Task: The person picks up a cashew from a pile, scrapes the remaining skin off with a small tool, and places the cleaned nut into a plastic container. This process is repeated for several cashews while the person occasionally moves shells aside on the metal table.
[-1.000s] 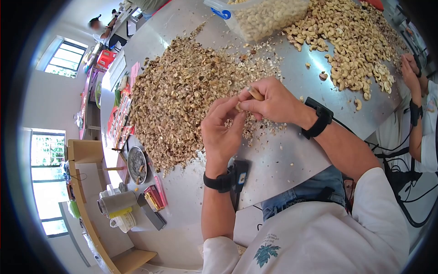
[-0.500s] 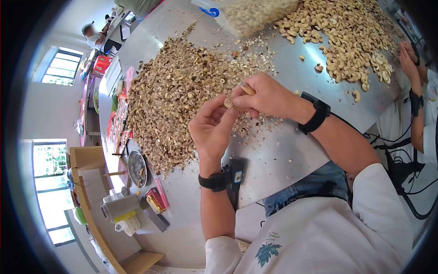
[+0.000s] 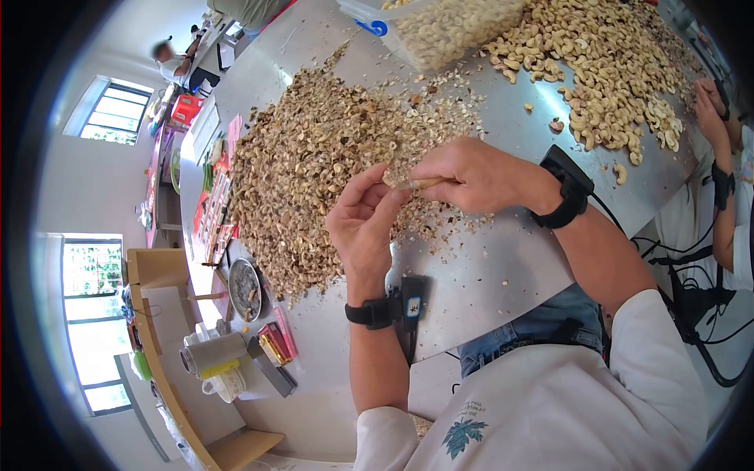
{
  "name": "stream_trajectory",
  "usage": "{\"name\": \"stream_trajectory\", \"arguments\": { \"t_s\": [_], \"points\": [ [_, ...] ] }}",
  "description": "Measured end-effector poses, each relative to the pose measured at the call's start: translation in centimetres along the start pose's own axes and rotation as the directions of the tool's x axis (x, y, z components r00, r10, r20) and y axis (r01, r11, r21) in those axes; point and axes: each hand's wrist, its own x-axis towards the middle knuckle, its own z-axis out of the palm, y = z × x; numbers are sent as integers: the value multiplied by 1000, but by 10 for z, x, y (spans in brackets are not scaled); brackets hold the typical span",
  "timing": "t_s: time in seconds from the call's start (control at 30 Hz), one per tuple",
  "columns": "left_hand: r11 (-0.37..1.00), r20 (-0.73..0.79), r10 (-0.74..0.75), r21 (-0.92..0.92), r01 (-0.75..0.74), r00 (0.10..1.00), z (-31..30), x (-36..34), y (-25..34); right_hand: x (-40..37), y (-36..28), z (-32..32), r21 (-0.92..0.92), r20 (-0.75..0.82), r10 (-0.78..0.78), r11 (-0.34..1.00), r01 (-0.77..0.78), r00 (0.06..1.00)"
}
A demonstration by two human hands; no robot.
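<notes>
Two hands meet above the shiny steel table's [image 3: 487,275] near edge: our left hand [image 3: 365,224] pinches a small pale cashew kernel [image 3: 390,180], our right hand [image 3: 471,177] grips a thin wooden-handled pick [image 3: 428,183] against it. We judge peeling underway; next needs light, steady scraping.

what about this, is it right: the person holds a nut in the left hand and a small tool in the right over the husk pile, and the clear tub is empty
Not quite: the head view shows the clear tub full of cashews, not empty. The rest holds: left hand on the nut, right hand on the small tool, over the husk pile.
</notes>
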Motion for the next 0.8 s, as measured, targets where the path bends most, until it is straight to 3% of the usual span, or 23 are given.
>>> {"name": "stream_trajectory", "arguments": {
  "t_s": [0.2, 0.3, 0.4, 0.5, 0.6, 0.8],
  "points": [
    [998, 30, 21, 63, -22, 999, -1, 0, -1, 0, 5, 5, 6, -27, -14, 1000, 14, 1000],
    [1000, 26, -11, 0, 11, 1000, -1, 0, 1, 0, 2, 3, -47, -24, -13, 999, 12, 1000],
    [997, 54, -41, -68, 45, 998, -6, 0, 1, 3, 2, 15, -198, -398, -116, 979, 38, 910],
    [986, 24, -64, -151, 67, 998, -2, 0, 2, 7, 5, 15, -47, -467, -134, 991, 127, 874],
    [989, 21, -60, -137, 62, 998, -5, 1, 1, 3, -4, 3, -6, -219, -63, 998, 63, 974],
    [994, 39, -43, -97, 47, 998, -6, 0, -2, 1, 7, 11, 10, -100, -80, 997, 82, 992]
  ]
}}
